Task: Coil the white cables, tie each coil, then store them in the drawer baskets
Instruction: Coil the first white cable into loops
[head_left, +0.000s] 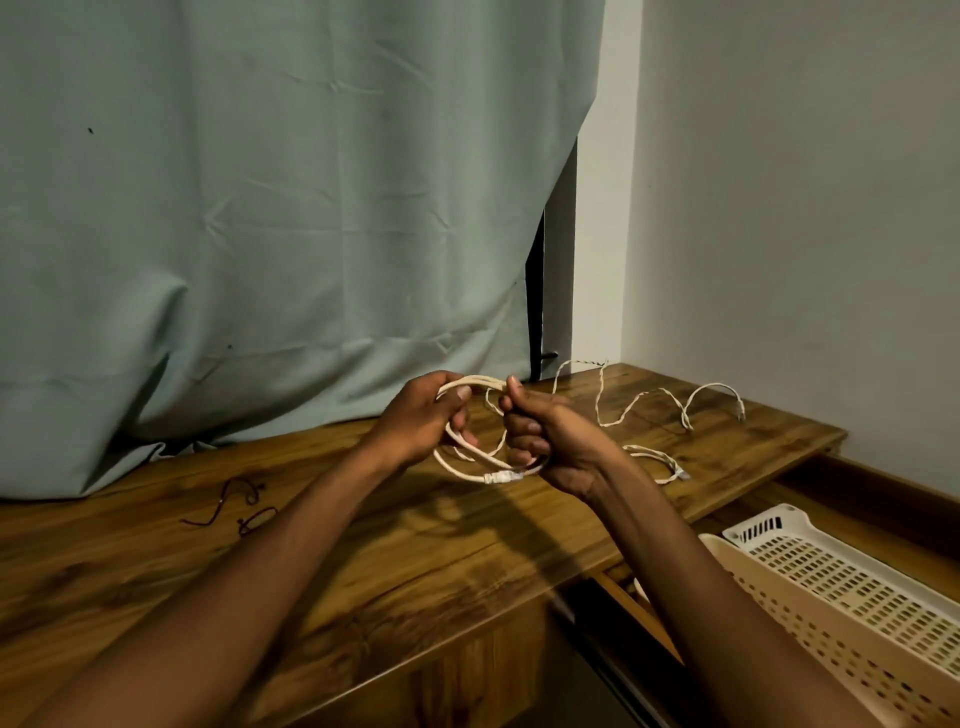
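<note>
White cable coil (485, 457) | both hands (421, 421) gripping; wood desk (363, 545) edge nr

L hand (421, 415) & R hand (545, 436) gripping white cable coil (488, 467), over wood desk (363, 545)

Bare forearms, no sleeves, left hand (423, 415), right hand (550, 441)

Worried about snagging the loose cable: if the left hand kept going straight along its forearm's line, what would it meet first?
Probably the right hand, which faces the left hand across the white cable coil that both hold above the wooden desk. The loose cable lies farther right; depth is hard to judge.
</note>
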